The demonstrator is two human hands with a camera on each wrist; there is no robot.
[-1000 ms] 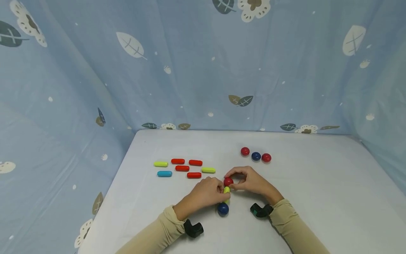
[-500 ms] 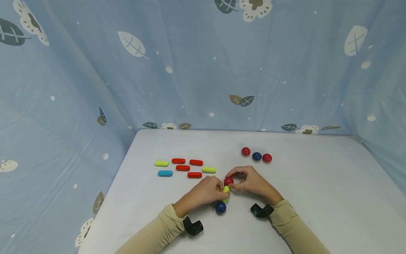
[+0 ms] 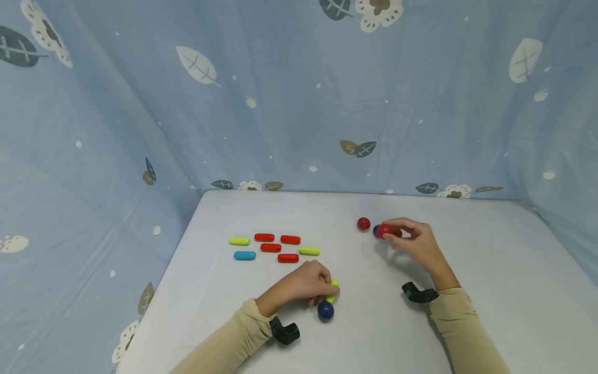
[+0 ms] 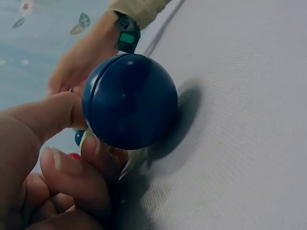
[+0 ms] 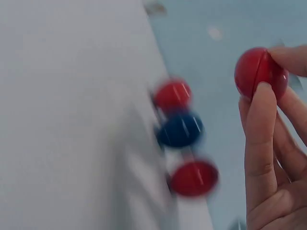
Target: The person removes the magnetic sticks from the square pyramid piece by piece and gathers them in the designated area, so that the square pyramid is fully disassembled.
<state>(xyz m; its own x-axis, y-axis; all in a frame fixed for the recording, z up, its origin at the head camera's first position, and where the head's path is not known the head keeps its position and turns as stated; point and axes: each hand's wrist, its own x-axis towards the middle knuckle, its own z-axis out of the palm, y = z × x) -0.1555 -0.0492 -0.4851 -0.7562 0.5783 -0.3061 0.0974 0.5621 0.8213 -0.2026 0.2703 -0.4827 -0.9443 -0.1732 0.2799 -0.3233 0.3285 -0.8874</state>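
Observation:
My left hand [image 3: 306,283] pinches a yellow-green rod [image 3: 333,297] low over the table's middle. At the rod's near end sits a dark blue ball [image 3: 325,311], which fills the middle of the left wrist view with a seam around it. Farther right, my right hand [image 3: 418,246] holds a glossy red ball [image 5: 254,72] between thumb and fingertips, raised off the table. Behind that ball lie a blue ball [image 5: 181,129] and two red balls, one red ball [image 3: 363,224] on the left and another red ball [image 3: 398,233] partly covered by the hand.
Several red rods [image 3: 271,248], two yellow-green rods [image 3: 239,241] and a light blue rod [image 3: 245,255] lie loose at the left of the white table [image 3: 196,306]. A patterned blue curtain [image 3: 280,104] borders its back and sides. Each wrist carries a black device [image 3: 285,331].
My right hand has drawn the red ball away from the rod's far end and carried it right and back to the other balls. My left hand stays nearly in place with the rod.

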